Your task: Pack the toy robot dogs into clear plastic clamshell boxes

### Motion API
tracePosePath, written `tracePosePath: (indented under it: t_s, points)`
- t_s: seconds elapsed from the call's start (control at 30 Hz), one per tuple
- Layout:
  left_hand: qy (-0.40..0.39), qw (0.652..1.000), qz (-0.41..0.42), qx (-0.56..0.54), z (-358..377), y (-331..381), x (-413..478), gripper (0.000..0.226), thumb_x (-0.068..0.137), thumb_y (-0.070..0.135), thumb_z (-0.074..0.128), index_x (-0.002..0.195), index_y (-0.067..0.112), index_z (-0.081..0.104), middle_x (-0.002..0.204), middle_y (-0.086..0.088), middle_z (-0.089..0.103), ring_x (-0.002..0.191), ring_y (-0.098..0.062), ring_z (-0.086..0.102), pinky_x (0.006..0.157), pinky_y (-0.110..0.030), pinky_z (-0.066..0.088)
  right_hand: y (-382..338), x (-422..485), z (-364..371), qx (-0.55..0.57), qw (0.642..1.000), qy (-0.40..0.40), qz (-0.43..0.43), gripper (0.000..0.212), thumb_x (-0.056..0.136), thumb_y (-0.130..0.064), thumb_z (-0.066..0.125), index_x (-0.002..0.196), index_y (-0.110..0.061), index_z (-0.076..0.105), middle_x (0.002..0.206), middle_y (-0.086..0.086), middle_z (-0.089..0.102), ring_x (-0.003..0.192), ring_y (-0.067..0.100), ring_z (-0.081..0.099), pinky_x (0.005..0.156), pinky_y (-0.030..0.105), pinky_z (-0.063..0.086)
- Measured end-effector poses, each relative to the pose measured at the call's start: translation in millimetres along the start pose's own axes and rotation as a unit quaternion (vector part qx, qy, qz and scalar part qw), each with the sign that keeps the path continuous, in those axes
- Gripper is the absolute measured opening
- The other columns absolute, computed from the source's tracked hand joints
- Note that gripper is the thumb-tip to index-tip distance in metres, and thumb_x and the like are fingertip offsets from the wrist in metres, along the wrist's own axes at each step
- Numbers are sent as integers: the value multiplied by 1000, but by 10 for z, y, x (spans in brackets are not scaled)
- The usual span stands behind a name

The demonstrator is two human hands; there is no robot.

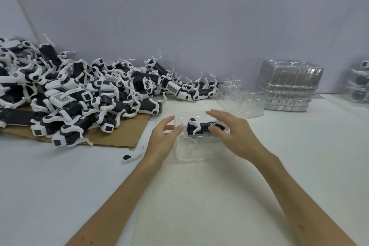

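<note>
A black-and-white toy robot dog (199,127) lies on its side in an open clear clamshell box (191,152) at the table's middle. My left hand (162,138) sits at the box's left side, thumb and fingers touching the box edge near the dog's head. My right hand (233,132) reaches over from the right, its thumb and fingers spread over the dog's rear end. A large heap of the same toy dogs (79,90) covers the left of the table, partly on a cardboard sheet (121,136).
An empty open clamshell (241,100) stands behind the box. A stack of empty clamshells (289,86) is at the back right, and packed boxes (359,84) at the far right edge. A loose dog leg (132,156) lies on the white table (199,195). A grey wall backs everything.
</note>
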State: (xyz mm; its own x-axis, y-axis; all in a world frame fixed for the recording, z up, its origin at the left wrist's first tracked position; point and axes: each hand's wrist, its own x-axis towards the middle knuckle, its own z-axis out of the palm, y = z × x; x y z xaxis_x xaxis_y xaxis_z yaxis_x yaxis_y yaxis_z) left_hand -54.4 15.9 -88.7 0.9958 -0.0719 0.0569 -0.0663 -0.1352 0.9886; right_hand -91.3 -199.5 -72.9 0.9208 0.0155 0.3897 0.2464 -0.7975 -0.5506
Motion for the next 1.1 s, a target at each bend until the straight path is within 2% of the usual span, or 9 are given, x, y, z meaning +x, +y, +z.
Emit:
tracePosePath:
  t_s: [0.1, 0.23, 0.4, 0.53, 0.7, 0.8, 0.93, 1.03, 1.1]
  points:
    - [-11, 1000, -7, 0, 3, 9, -10, 41, 97, 32, 64, 138, 31, 57, 123, 2, 63, 112, -14, 60, 97, -39, 52, -18, 5, 21, -109, 993, -51, 3, 26, 101, -41, 51, 119, -40, 69, 138, -18, 59, 134, 4, 44, 110, 34, 25]
    - [-120, 984, -75, -104, 42, 34, -38, 30, 100, 32, 58, 130, 31, 62, 130, 4, 64, 119, -13, 61, 98, -35, 52, -20, 17, -128, -110, 991, 8, 80, 21, 95, -37, 54, 81, -36, 70, 88, -17, 71, 96, 13, 60, 84, 32, 32]
    - [-186, 958, -123, -179, 189, -24, -79, 36, 103, 40, 47, 132, 25, 62, 137, -1, 59, 123, -21, 61, 108, -36, 46, 107, -1, -346, -132, 969, 74, 193, 19, 94, -32, 55, 96, -32, 73, 102, -9, 73, 95, 16, 59, 111, 44, 33]
    - [-85, 958, -125, -243, 165, -33, -45, 30, 101, 35, 52, 120, 18, 68, 130, -8, 63, 109, -26, 70, 92, -36, 55, 4, -4, -363, 20, 968, 222, 110, 28, 94, -15, 60, 119, -18, 71, 122, -2, 70, 118, 16, 61, 113, 34, 38]
    - [70, 949, -124, -282, 52, -24, 29, 18, 99, 22, 55, 103, 13, 69, 121, -11, 66, 101, -26, 71, 84, -35, 56, -587, 60, 188, 417, 901, -1, 116, 59, 96, -27, 60, 152, -24, 42, 155, -7, 43, 141, 7, 41, 119, 36, 33]
    - [108, 934, -147, -308, -17, -25, 56, 22, 98, 20, 53, 109, 8, 68, 123, -12, 64, 104, -28, 70, 94, -38, 54, -772, 80, 573, 423, 882, -80, 190, 66, 102, -32, 55, 159, -27, 23, 165, -10, 22, 150, 9, 25, 121, 32, 19]
    - [110, 923, -166, -330, -50, -12, 48, 31, 98, 21, 50, 121, 5, 64, 126, -13, 62, 104, -28, 69, 95, -38, 54, -645, 190, 724, 369, 894, -19, 253, 67, 105, -35, 47, 162, -25, 12, 168, -10, 9, 154, 11, 12, 121, 32, 14]
    - [103, 923, -169, -329, -42, -13, 34, 30, 98, 21, 50, 120, 6, 65, 125, -12, 62, 102, -28, 70, 92, -37, 54, -320, 258, 562, 343, 897, 71, 270, 60, 104, -25, 49, 158, -17, 24, 165, 0, 24, 150, 18, 25, 120, 34, 21]
    - [96, 924, -170, -328, -34, -17, 26, 28, 98, 21, 51, 116, 7, 66, 123, -11, 62, 99, -27, 72, 88, -36, 55, 53, 290, 270, 310, 894, 128, 298, 46, 103, -17, 50, 148, -9, 42, 152, 10, 44, 139, 25, 42, 102, 27, 34]
